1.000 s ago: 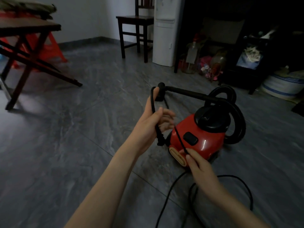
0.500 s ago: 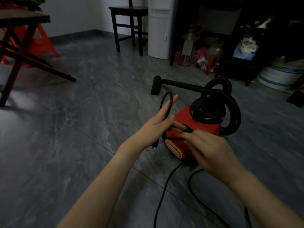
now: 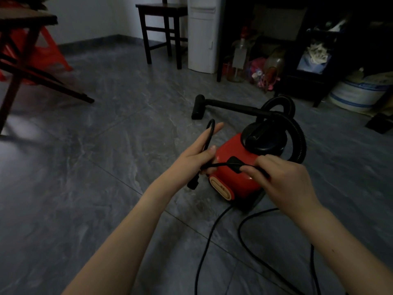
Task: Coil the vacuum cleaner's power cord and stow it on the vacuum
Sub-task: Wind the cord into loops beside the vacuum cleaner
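A small red vacuum cleaner (image 3: 236, 182) with a black top, black hose (image 3: 298, 135) and wand sits on the grey tiled floor. Its black power cord (image 3: 209, 237) trails in loose curves over the floor toward me. My left hand (image 3: 197, 154) is held flat in front of the vacuum, with a loop of cord wound over the palm and pinned by the thumb; the plug (image 3: 193, 184) hangs below it. My right hand (image 3: 280, 177) pinches a taut stretch of cord just right of the left hand, over the vacuum's body.
A dark wooden folding table (image 3: 25, 67) stands at left with a red stool behind it. A wooden chair (image 3: 163, 28) and a white appliance (image 3: 202, 35) are at the back. Bottles, a dark shelf and a striped sack (image 3: 357, 94) crowd the back right.
My right hand rose from the floor-side cord up to the left hand, bringing cord with it. The left hand dropped lower and flattened, keeping the loop on it.
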`<state>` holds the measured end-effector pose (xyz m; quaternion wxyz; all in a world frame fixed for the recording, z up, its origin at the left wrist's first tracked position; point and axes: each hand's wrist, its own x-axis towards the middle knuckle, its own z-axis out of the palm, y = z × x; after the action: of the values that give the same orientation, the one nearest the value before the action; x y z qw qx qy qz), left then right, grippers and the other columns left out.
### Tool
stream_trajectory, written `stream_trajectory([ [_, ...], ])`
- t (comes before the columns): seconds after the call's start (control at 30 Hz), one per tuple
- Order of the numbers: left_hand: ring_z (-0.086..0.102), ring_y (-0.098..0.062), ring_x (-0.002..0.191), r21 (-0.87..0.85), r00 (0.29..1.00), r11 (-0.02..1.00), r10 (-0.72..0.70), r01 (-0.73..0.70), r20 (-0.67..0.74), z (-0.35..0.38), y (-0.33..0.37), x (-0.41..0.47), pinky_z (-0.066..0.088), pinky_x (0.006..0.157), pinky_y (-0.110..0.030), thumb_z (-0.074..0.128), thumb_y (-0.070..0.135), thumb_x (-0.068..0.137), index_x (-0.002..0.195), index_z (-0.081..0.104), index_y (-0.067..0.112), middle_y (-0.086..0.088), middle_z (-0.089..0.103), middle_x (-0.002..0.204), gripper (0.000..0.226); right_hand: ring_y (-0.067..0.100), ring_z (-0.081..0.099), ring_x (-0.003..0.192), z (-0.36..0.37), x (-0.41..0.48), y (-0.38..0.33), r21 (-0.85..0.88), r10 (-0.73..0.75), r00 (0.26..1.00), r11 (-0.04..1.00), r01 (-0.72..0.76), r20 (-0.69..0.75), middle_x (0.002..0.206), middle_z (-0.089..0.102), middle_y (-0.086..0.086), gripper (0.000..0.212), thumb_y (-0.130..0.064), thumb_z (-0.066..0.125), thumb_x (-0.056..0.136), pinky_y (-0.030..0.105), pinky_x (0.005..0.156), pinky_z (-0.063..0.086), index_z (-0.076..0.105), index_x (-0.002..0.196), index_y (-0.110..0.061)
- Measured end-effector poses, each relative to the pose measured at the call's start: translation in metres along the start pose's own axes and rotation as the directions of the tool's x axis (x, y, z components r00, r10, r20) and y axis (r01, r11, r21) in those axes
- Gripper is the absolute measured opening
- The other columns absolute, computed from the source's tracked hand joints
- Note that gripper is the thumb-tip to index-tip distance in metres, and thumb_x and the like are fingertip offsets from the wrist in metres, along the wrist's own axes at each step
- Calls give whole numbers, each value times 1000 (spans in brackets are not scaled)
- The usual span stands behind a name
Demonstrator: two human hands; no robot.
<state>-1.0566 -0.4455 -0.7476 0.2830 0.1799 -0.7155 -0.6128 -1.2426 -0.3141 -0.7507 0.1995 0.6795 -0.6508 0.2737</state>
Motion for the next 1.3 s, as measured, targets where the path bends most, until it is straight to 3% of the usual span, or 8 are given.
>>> stream_trajectory([
  [0.27,45,-17,57,-49,992,998,-33,27,-123,-20,-7,-5,41,61,-26,34,20,105,145,28,40,-8,43,60,46,11,58,59,-1,-11,13,304,152,985,938,-169,81,66,60,-7,32,-48,56,90,38,55,48,64,77,-19],
  [0.37,48,-20,57,-35,988,998,-63,59,-143,-26,-10,-8,41,58,-26,32,22,105,145,28,39,-10,51,60,44,9,63,68,-5,-9,16,427,196,979,882,-201,55,72,66,-5,16,-30,68,86,38,63,51,69,80,-15],
  [0.53,43,-10,46,-21,987,987,-160,161,21,-1,-3,-8,33,59,-37,29,25,105,144,33,27,-4,48,57,39,3,62,77,-13,1,6,572,257,965,800,-183,-50,79,68,-1,4,-14,68,84,15,72,46,67,84,-18],
  [0.7,33,-10,37,48,964,985,-169,163,204,21,9,-6,41,67,-46,20,38,105,131,52,14,3,46,43,48,0,64,79,-23,9,1,662,378,925,703,-259,-40,78,70,-8,6,-9,67,88,11,74,45,70,85,-13],
  [0.9,49,-12,39,-137,939,961,-192,239,286,30,16,2,50,69,-36,18,58,94,129,52,9,-2,54,50,70,8,67,83,-22,11,4,616,320,947,739,-273,35,84,72,-6,4,-18,70,86,20,76,50,71,85,-21],
  [1.0,42,-9,38,-208,936,952,-149,222,318,30,14,0,54,68,-31,27,44,100,126,52,5,2,47,48,53,7,66,82,-17,10,0,563,331,942,769,-303,56,83,70,-9,3,-24,70,86,25,75,51,69,83,-25],
  [1.2,26,0,35,-436,955,878,-73,198,287,20,14,-2,48,55,-19,34,23,99,114,57,3,13,31,46,34,5,60,65,-15,7,6,597,451,886,685,-418,102,69,66,-10,12,-28,72,84,14,61,43,66,74,-23],
  [1.3,28,1,35,-543,975,822,-64,173,213,3,15,-4,48,54,-18,35,23,97,115,57,2,13,32,45,35,2,57,54,-22,1,14,705,520,844,551,-447,129,63,65,-9,6,-19,72,82,13,52,44,69,78,-23],
])
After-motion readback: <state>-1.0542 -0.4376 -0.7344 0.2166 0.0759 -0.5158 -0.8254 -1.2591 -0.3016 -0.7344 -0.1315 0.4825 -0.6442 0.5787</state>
